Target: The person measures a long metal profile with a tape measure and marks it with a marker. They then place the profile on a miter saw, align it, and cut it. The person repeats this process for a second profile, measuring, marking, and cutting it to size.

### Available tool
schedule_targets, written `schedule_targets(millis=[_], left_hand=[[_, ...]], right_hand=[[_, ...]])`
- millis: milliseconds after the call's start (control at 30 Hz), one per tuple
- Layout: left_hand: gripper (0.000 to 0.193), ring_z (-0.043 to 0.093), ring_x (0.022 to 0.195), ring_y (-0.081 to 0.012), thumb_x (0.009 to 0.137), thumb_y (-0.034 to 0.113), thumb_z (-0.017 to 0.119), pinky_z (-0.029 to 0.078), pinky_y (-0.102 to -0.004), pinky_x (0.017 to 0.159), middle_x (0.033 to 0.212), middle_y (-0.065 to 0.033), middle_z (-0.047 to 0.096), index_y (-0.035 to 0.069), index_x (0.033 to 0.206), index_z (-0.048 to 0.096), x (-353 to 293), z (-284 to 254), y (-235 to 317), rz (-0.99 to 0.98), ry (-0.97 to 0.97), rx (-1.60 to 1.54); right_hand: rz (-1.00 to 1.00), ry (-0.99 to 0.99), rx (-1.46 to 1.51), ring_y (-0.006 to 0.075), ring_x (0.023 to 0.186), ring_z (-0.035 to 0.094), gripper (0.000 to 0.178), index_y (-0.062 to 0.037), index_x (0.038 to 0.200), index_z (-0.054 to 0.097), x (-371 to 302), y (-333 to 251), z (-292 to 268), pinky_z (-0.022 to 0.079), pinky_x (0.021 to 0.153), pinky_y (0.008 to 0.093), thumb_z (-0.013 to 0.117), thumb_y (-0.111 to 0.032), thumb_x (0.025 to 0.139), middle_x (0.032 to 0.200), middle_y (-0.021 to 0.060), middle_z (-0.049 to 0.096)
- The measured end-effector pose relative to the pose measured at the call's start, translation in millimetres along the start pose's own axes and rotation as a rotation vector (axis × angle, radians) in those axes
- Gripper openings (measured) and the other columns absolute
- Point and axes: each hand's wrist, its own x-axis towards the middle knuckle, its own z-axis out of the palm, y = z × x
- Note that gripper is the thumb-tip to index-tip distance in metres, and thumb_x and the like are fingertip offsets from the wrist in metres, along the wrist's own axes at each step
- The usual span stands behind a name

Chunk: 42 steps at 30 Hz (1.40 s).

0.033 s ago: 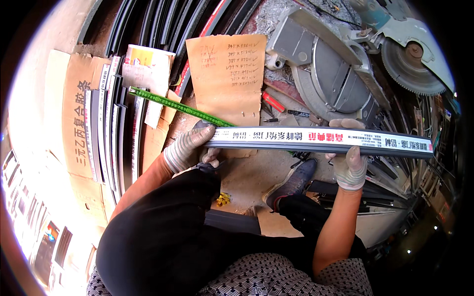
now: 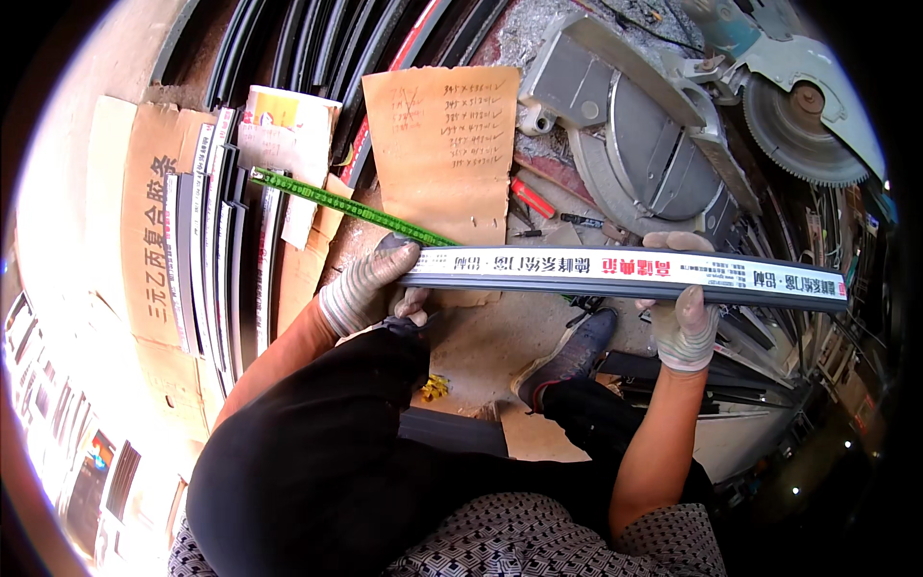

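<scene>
A long grey metal profile (image 2: pixel 538 282), with a white printed film along its upper face, lies crosswise in front of me, off the floor. My left hand (image 2: pixel 370 287), in a striped work glove, is closed round its left end. Towards its right end, my right hand (image 2: pixel 681 317), gloved too, grips it from below with the thumb in front and fingers behind. A green tape measure blade (image 2: pixel 351 206) slants from the upper left down to the profile beside my left hand. Its lower end is hidden behind the profile, so I cannot tell whether that hand touches it.
Beyond the profile lies a cardboard sheet (image 2: pixel 440 144) with handwriting. A mitre saw (image 2: pixel 654 144) with a bare round blade (image 2: pixel 806 125) stands at the upper right. A red-handled tool (image 2: pixel 533 198) lies near it. Cut profiles (image 2: pixel 213 240) lean against a cardboard box (image 2: pixel 159 231) at left.
The right end of the profile and my right hand have shifted very slightly to the right. Otherwise the scene looks the same.
</scene>
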Motion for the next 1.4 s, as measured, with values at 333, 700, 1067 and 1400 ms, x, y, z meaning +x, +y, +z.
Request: schedule_targets(millis=[333, 700, 1067, 1400], left_hand=[[0.052, 0.051, 0.056, -0.0154, 0.101, 0.050, 0.060, 0.052, -0.0317, 0.058, 0.067, -0.0051, 0.053, 0.005, 0.127, 0.060, 9.5, -9.4, -6.6, 0.045, 0.034, -0.005], [0.059, 0.058, 0.066, -0.0145, 0.106, 0.054, 0.047, 0.054, -0.0337, 0.073, 0.072, -0.0041, 0.057, 0.001, 0.126, 0.060, 17.3, -40.2, -24.7, 0.001, 0.029, 0.347], [0.052, 0.064, 0.070, -0.0145, 0.109, 0.048, 0.044, 0.053, -0.0265, 0.069, 0.076, -0.0031, 0.061, 0.001, 0.123, 0.061, 12.5, -32.7, -25.6, -0.056, 0.111, 0.547], [0.049, 0.064, 0.072, -0.0138, 0.108, 0.047, 0.048, 0.052, -0.0266, 0.069, 0.078, -0.0030, 0.062, 0.003, 0.122, 0.062, 13.2, -35.6, -29.7, -0.045, 0.123, 0.528]], right_hand=[[-0.042, 0.088, -0.169, 0.0191, 0.088, 0.068, 0.078, -0.0009, 0.133, 0.052, -5.8, -21.8, 9.6, 0.058, 0.063, 0.0274, 0.086, -0.047, 0.080, 0.128, 0.0204, 0.061], [-0.281, 0.265, -0.714, 0.0120, 0.089, 0.064, 0.075, 0.0003, 0.138, 0.056, -13.1, -115.3, -23.3, 0.055, 0.071, 0.0217, 0.078, -0.049, 0.086, 0.132, 0.0164, 0.062], [-0.337, 0.263, -1.141, 0.0159, 0.116, 0.061, 0.058, -0.0032, 0.147, 0.047, 14.2, -166.3, -34.1, 0.051, 0.094, 0.0265, 0.063, -0.035, 0.100, 0.139, 0.0142, 0.058], [-0.327, 0.403, -1.069, 0.0121, 0.107, 0.064, 0.047, -0.0035, 0.140, 0.057, 40.3, -156.9, -39.7, 0.050, 0.096, 0.0271, 0.059, -0.034, 0.104, 0.130, 0.0098, 0.065]])
